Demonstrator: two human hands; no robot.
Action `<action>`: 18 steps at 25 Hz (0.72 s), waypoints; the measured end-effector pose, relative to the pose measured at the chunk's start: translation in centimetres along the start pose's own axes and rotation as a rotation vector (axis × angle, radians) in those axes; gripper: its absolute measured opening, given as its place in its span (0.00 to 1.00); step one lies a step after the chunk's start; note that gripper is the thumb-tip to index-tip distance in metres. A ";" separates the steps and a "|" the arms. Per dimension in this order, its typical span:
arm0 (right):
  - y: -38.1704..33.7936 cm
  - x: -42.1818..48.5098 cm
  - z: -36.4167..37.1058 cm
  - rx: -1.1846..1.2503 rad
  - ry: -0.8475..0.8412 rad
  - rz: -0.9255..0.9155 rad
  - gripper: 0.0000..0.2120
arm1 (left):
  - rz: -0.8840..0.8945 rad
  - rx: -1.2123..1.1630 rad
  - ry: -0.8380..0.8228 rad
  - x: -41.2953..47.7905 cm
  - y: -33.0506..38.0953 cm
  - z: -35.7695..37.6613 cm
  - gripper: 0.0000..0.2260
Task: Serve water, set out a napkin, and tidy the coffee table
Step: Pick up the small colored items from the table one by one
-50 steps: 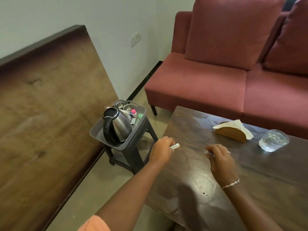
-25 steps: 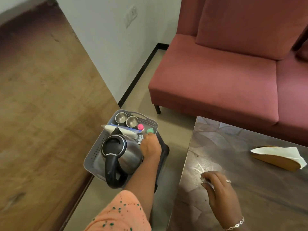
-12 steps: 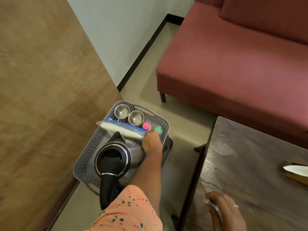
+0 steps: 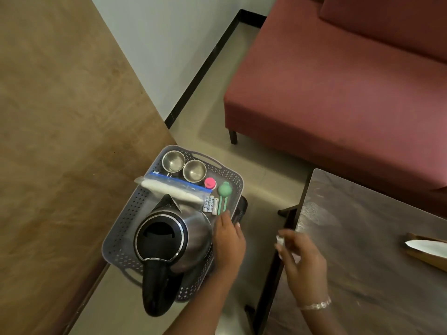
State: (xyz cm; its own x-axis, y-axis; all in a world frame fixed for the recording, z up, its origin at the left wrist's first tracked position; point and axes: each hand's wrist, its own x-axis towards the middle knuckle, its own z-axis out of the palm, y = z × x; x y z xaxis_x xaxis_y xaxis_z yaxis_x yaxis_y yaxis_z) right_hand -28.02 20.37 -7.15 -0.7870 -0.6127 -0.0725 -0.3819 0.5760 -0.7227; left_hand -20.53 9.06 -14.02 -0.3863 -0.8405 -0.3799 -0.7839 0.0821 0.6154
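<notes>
Left hand (image 4: 228,240): over the near-right rim of the grey tray (image 4: 232,180), just beside the kettle (image 4: 174,238). Fingers are loosely stretched toward the small white tubes (image 4: 210,204), and we see nothing gripped.
Right hand (image 4: 302,262): blurred, just off the coffee table's left edge, pinching a small white scrap (image 4: 280,241). We can't tell what the scrap is.
Step (our read): tidying, with loose bits going from table to tray; the scrap likely goes in next.
Done: napkin (image 4: 425,245) is set out in its wooden holder (image 4: 423,258) at the table's right.
Left to do: drop the scrap. No water glass is in view, so we can't judge serving.
Coffee table (image 4: 362,226): dark wood-look top, glossy, streaky grain, square corner, dark legs.
Napkin: white, thin, folded to a point; its holder is tan and curved.
Tray: grey plastic, perforated walls, cut-out handles, rounded corners, resting on a black stool (image 4: 242,209).
Kettle: brushed steel dome with a black lid and handle and a pointed spout, filling the tray's near half.
Other tray contents: two small steel cups (image 4: 173,161) at the far end, zip bag (image 4: 174,187) with a blue seal and white contents, pink cap (image 4: 210,183), green round-headed item (image 4: 225,189).
Around: maroon fabric sofa (image 4: 338,93), brown wooden panel (image 4: 60,117) at left, beige floor.
</notes>
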 end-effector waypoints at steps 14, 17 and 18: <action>-5.0 11.7 15.0 -0.199 -0.467 0.182 0.07 | -0.175 -0.201 -0.334 -1.2 -3.9 -1.5 0.36; -4.6 11.3 16.5 -0.372 -0.581 0.079 0.09 | -0.177 -0.243 -0.374 -1.5 -3.9 -1.7 0.33; -4.3 11.1 17.0 -0.409 -0.603 0.055 0.09 | -0.174 -0.246 -0.383 -1.5 -4.0 -1.8 0.31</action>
State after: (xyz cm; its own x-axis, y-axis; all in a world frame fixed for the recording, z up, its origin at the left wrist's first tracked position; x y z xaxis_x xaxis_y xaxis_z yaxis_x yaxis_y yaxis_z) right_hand -26.89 1.88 -16.47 -0.4512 -0.7009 -0.5525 -0.5930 0.6981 -0.4013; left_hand -15.91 8.99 -14.65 -0.4474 -0.5691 -0.6899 -0.7322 -0.2098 0.6479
